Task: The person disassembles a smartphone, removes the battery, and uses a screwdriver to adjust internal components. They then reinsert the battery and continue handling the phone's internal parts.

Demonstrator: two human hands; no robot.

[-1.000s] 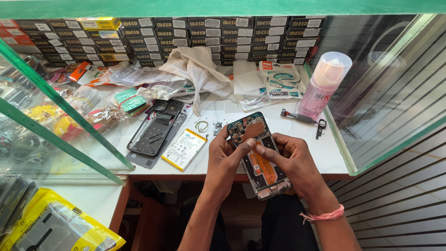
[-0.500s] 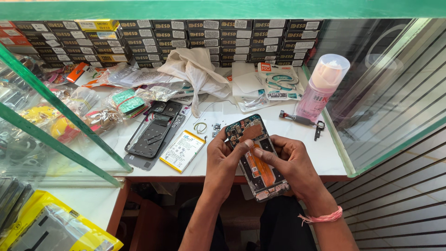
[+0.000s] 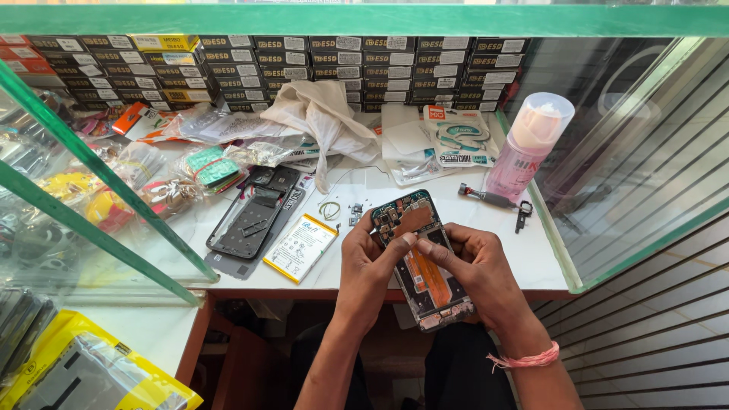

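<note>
An opened smartphone (image 3: 420, 262) with its back cover off shows a circuit board, a copper patch and an orange flex cable. My left hand (image 3: 368, 262) grips its left edge, thumb pressed on the middle of the board. My right hand (image 3: 474, 266) holds the right side, its fingertips meeting the left thumb on the board. The phone hangs over the front edge of the white worktop (image 3: 486, 250). A pink band circles my right wrist.
A black phone back frame (image 3: 254, 216) and a white-and-yellow battery (image 3: 301, 247) lie to the left. A pink bottle (image 3: 524, 148), small screwdriver (image 3: 486, 197), white cloth (image 3: 323, 114), packets and stacked boxes (image 3: 304, 68) fill the back. Green-edged glass panes flank both sides.
Both hands and the phone stay in nearly the same place; the fingertips have shifted slightly on the board's middle.
</note>
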